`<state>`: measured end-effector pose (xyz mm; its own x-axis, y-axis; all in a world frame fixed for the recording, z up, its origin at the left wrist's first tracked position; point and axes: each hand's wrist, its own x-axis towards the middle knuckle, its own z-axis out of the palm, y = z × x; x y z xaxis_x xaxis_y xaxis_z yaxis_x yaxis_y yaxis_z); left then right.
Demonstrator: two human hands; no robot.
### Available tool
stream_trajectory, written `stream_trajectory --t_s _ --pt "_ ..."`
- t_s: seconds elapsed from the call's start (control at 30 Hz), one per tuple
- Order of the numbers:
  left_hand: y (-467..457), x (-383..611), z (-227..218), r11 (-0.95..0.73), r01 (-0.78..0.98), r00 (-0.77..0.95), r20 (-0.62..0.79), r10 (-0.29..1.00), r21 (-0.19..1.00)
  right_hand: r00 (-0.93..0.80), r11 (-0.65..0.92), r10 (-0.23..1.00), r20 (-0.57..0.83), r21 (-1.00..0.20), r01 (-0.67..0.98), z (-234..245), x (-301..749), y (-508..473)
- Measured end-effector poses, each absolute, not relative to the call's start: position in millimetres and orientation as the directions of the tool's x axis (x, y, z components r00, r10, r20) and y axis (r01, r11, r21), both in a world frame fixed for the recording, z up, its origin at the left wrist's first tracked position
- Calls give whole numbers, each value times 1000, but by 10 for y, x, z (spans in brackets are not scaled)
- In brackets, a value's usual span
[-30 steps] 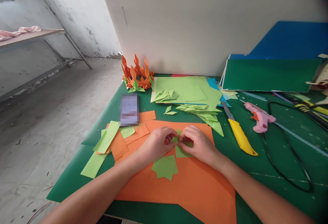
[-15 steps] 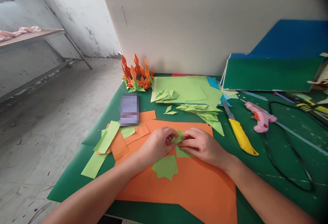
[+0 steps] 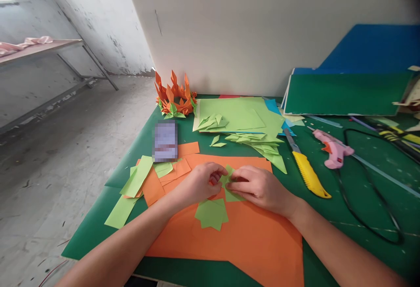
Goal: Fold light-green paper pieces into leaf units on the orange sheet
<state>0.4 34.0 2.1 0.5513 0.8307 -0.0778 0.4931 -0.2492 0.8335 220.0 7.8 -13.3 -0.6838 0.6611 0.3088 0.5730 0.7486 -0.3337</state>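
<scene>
My left hand and my right hand meet over a large orange sheet, both pinching a small light-green folded paper piece between their fingertips. A flat light-green folded shape lies on the orange sheet just below my hands. Another green scrap sits partly under my right hand.
An orange-and-green paper crown stands at the back. A stack of green sheets and folded pieces lies behind my hands. A yellow utility knife, a pink glue gun with black cord, paper strips, and a blurred card lie around.
My fingers have shifted slightly on the small green piece; my right hand has flattened and moved a little lower. Nothing else has moved.
</scene>
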Motion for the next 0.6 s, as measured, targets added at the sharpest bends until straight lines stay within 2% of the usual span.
stream_trajectory --t_s 0.17,0.47,0.6 --pt "337 12 -8 -236 512 531 -88 843 826 -714 773 634 296 -271 574 -104 2204 79" --pt "328 18 -33 -254 525 518 -68 853 813 -707 763 642 297 -343 549 -116 2201 95" --pt "328 18 -37 -253 532 518 -74 852 808 -716 763 640 279 -333 553 -113 2203 96"
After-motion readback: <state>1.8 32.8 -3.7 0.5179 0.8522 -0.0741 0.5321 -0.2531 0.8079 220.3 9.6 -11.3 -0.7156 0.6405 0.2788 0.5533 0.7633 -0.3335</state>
